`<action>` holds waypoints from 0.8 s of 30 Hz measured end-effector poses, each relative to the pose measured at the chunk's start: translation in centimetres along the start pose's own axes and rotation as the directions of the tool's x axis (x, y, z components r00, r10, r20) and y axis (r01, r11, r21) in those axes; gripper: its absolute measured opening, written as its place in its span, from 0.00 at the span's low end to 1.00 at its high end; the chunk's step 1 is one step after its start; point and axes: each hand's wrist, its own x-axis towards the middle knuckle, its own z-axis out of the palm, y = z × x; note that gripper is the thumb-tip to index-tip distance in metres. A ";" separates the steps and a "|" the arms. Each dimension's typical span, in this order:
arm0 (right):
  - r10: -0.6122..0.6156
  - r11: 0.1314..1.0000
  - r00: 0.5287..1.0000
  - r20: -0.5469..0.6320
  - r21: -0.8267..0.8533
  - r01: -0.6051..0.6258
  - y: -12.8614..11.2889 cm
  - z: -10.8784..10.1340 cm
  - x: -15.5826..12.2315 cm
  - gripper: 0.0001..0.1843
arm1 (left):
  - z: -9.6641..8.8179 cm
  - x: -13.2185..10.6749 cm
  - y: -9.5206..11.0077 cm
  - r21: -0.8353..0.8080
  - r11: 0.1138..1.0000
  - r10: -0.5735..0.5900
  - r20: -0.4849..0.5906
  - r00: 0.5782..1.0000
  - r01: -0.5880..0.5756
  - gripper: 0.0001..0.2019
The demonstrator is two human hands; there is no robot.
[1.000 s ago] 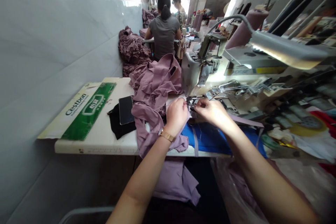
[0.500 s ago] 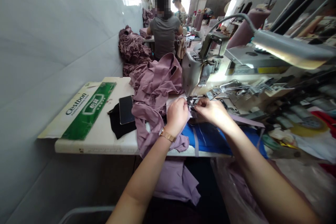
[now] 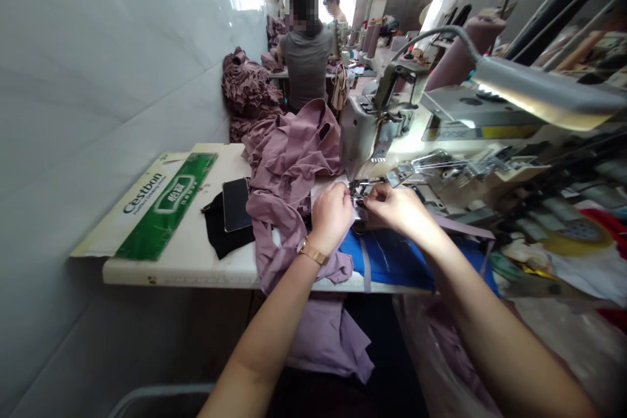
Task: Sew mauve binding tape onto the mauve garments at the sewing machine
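My left hand (image 3: 332, 210), with a gold watch at the wrist, is closed beside the presser foot (image 3: 360, 191) of a sewing machine (image 3: 356, 134). A sliver of mauve fabric shows at its fingertips. From the other side, my right hand (image 3: 392, 204) pinches close to the needle area; whatever lies between its fingertips is too small to make out. Loose thread hangs below the foot. Mauve fabric (image 3: 294, 150) is heaped left of the machine and trails past my left wrist to the table's front edge. Under my hands lies a blue cloth (image 3: 392, 261).
A phone (image 3: 236, 204) rests on a black cloth (image 3: 220, 232) on the white table (image 3: 196, 274). A green-and-white Cestbon sheet (image 3: 161, 209) covers the table's left end. The machine's lamp (image 3: 543, 91) hangs at right. Two people work farther back, near a fabric pile (image 3: 247, 88).
Almost nothing differs. Both hands stay at the presser foot; the loose thread below it has shifted slightly. The person ahead has drawn their right arm inward.
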 end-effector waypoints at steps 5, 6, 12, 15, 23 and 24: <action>0.016 1.000 1.000 -0.004 0.006 -0.016 -0.2 0.1 -0.1 0.09 | -0.1 0.1 0.0 0.000 1.000 -0.007 0.009 1.000 0.007 0.08; 0.017 1.000 1.000 -0.005 0.005 -0.017 -0.3 0.1 -0.1 0.08 | 0.0 0.1 0.0 -0.001 1.000 -0.008 0.007 1.000 0.008 0.08; -0.008 1.000 1.000 -0.003 0.002 0.008 -0.2 -0.2 -0.3 0.08 | 0.0 0.1 0.0 -0.050 0.999 -0.013 -0.002 1.000 0.012 0.05; 0.006 1.000 1.000 -0.026 -0.027 -0.007 -0.2 0.0 -0.2 0.09 | -0.2 0.0 0.0 -0.110 0.994 -0.021 0.003 1.000 0.021 0.03; 0.068 0.997 0.997 0.038 -0.047 -0.066 -0.7 0.1 0.3 0.10 | -1.2 1.3 -1.5 -0.439 0.868 -0.175 0.167 0.970 0.233 0.06; 0.064 0.997 0.997 0.035 -0.037 -0.063 -0.6 0.1 0.3 0.10 | -1.2 1.6 -1.8 -0.449 0.854 -0.192 0.194 0.962 0.261 0.07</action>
